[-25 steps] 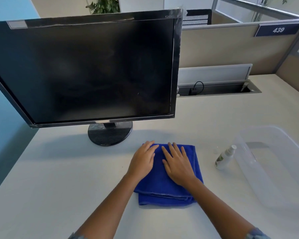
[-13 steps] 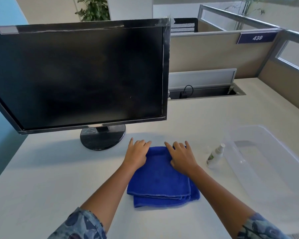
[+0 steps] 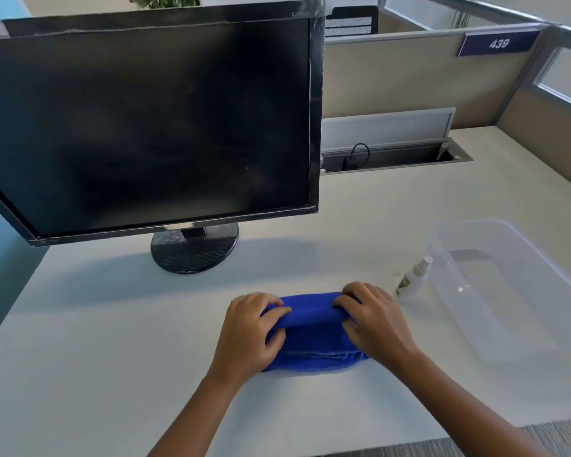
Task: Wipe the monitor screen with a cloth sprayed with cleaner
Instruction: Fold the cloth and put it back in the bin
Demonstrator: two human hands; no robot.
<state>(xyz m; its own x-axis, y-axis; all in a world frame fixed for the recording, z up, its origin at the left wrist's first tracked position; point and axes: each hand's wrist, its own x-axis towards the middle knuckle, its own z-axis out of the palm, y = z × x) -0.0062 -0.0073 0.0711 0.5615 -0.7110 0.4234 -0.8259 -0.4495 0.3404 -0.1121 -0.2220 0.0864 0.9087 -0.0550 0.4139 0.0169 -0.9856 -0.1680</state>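
Note:
A folded blue cloth lies on the white desk in front of me. My left hand grips its far left corner and my right hand grips its far right corner; the far edge is lifted and curled back toward me. The black monitor stands behind on a round base, its screen dark and faintly smudged. A small white spray bottle stands upright to the right of the cloth, untouched.
A clear plastic bin sits at the right, close behind the bottle. A cable tray with a plug is set into the desk at the back. Beige cubicle partitions close off the rear and right.
Both hands went from lying flat on the cloth to its far edge and closed on the corners. That edge has been lifted and folded back toward me.

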